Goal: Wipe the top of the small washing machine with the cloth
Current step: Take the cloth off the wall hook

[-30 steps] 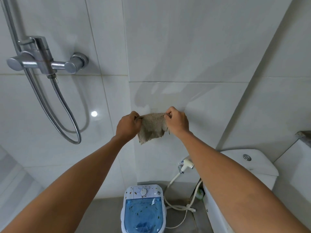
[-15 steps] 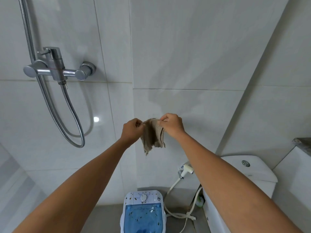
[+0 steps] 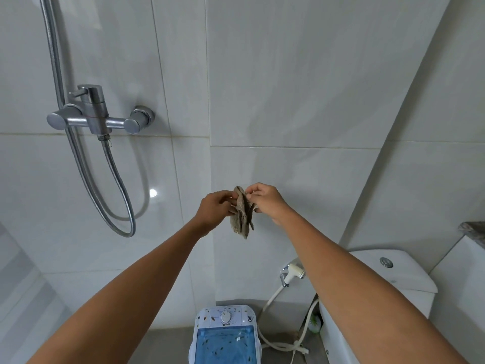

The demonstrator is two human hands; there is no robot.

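Observation:
A small brownish cloth hangs folded in front of the tiled wall, held up at arm's length. My left hand pinches its left side and my right hand pinches its top right edge, the two hands almost touching. Far below, on the grey floor, stands the small washing machine, white with a dial at the back and a translucent blue lid speckled with dark bits. Only its top shows at the bottom edge of the view.
A chrome shower mixer with a looping metal hose is on the left wall. A white toilet cistern stands at right, with a bidet sprayer and its white hose beside the machine.
My hands have come together, folding the cloth from a spread sheet into a narrow hanging bundle. The view has tilted, so the hands sit a little lower against the wall.

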